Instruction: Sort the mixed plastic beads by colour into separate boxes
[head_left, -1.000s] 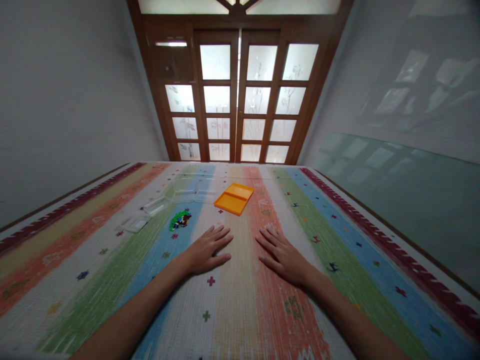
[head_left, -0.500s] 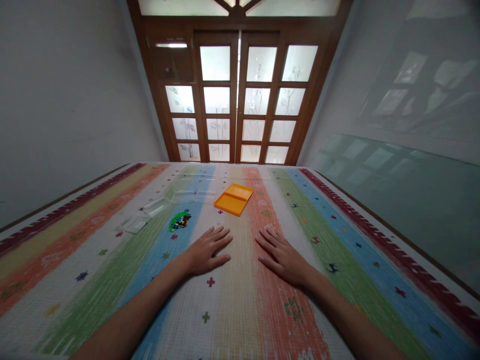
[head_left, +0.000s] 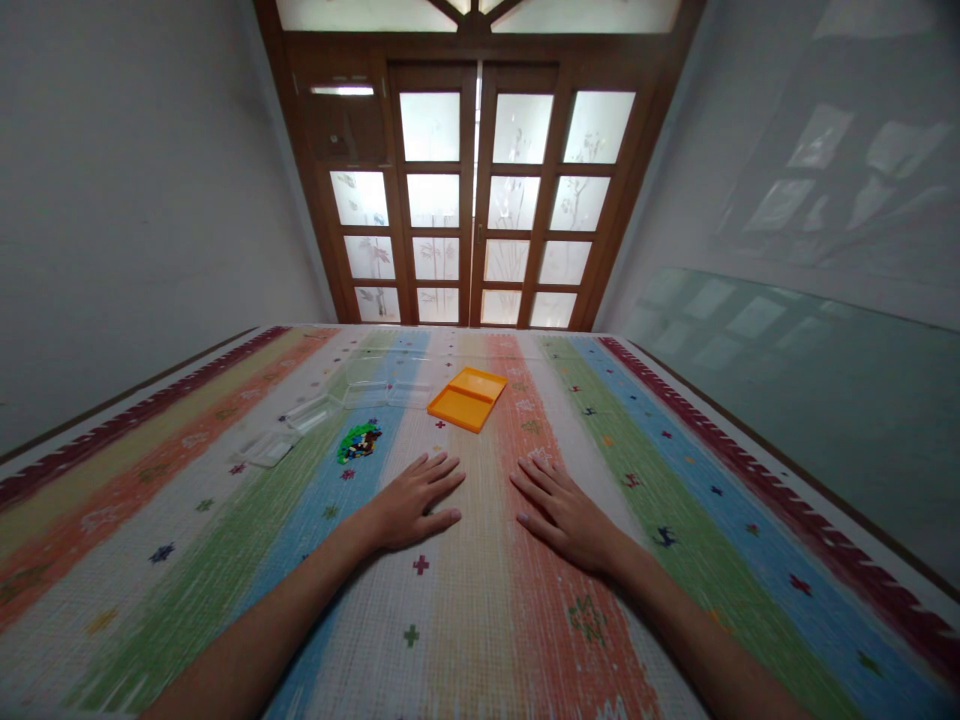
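Observation:
My left hand (head_left: pixel 415 502) lies palm down on the striped cloth (head_left: pixel 480 580), fingers stretched out and holding nothing. Across from it my right hand (head_left: pixel 562 512) also rests flat, its fingers spread and free of any object. Beyond both hands an orange two-part tray (head_left: pixel 466 399) sits on the cloth, apart from the fingertips. To the left, past my left hand, is a small pile of colourful pieces (head_left: pixel 360 441), mostly green with some dark, white and brown bits; their exact kind is too small to make out.
Clear plastic containers (head_left: pixel 268 447) stand left of the pile, and further transparent ones (head_left: pixel 367 394) are behind it. At the far end is a wooden door with glass panes (head_left: pixel 512 205). Walls flank both sides, with a pale glass panel (head_left: pixel 810 400) at right.

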